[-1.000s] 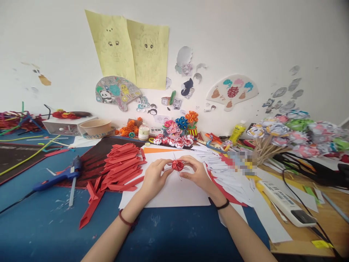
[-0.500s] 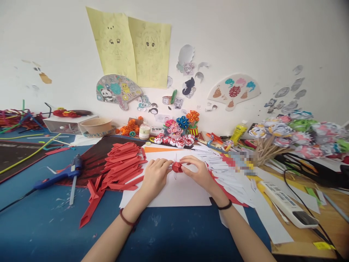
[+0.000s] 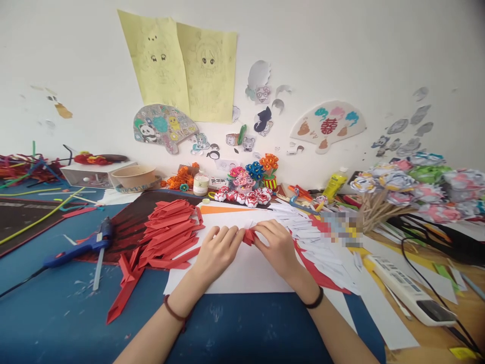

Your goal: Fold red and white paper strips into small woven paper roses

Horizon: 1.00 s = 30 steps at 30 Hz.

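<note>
Between my fingertips is a small red folded-paper piece (image 3: 249, 236), with a thin white strip end showing above it. My left hand (image 3: 223, 247) pinches its left side, and my right hand (image 3: 276, 246) pinches its right side. Both hands hover over a white paper sheet (image 3: 242, 275) on the blue table mat. Left of the hands lies a pile of red folded paper strips (image 3: 170, 232). To their right spreads a pile of white folded paper strips (image 3: 316, 242). The fingers partly hide the red piece.
A blue glue gun (image 3: 81, 250) with its cord lies at the left. Red-and-white paper flowers (image 3: 246, 196) stand behind the sheet. At the right are a power strip (image 3: 413, 290), a yellow bottle (image 3: 335, 184) and a bunch of paper flowers (image 3: 409, 187).
My fingers have closed in around the red paper piece, which is now more covered and looks turned. The right hand has come nearer the left. The view has shifted slightly.
</note>
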Motion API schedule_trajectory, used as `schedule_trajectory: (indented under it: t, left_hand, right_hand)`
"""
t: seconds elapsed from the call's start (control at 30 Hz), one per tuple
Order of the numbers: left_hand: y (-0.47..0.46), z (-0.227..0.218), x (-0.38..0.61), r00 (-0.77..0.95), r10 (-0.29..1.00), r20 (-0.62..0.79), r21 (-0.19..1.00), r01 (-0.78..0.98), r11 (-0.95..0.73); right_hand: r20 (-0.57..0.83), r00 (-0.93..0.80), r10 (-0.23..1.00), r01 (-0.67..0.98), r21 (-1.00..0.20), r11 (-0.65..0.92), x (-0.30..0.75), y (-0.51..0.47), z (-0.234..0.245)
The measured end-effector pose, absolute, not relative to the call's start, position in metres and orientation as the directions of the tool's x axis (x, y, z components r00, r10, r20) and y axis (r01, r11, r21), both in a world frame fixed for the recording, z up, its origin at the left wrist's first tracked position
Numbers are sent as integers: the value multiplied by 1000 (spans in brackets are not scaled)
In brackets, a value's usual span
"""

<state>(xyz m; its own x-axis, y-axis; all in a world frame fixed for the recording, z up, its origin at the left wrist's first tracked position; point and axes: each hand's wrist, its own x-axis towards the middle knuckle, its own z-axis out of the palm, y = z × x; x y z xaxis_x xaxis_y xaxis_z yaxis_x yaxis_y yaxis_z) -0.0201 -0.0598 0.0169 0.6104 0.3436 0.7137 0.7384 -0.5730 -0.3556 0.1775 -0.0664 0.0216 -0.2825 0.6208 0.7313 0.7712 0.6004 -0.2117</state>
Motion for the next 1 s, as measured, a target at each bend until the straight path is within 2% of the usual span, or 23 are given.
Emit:
schedule_trajectory:
  t: [0.13,0.37,0.5,0.63,0.7,1.0]
  left_hand:
    - [-62,20,-17,648,295,702,-422,713,-560]
    - [-67,23,-16,640,249,727,-425,705,-568]
    - [-70,21,-17,619,211,757,-416,705,-574]
    - [-73,17,-18,638,133,759,-478,684,-551]
    - [-73,16,-18,641,97,761,-504,679,-534]
    - [-78,19,-22,584,12,812,-505,712,-487]
  right_hand:
    - [703,-315,638,795,-172,582,180,-64,17]
    - [759,-319,567,783,-126,610,179,-66,18]
    - [808,-386,446,795,46,605,179,-70,20]
    - [821,-491,293,785,270,558,180,-74,25]
    - [821,-518,239,773,329,543,181,-76,27]
    - [876,-449,176,760,270,591,187,-82,28]
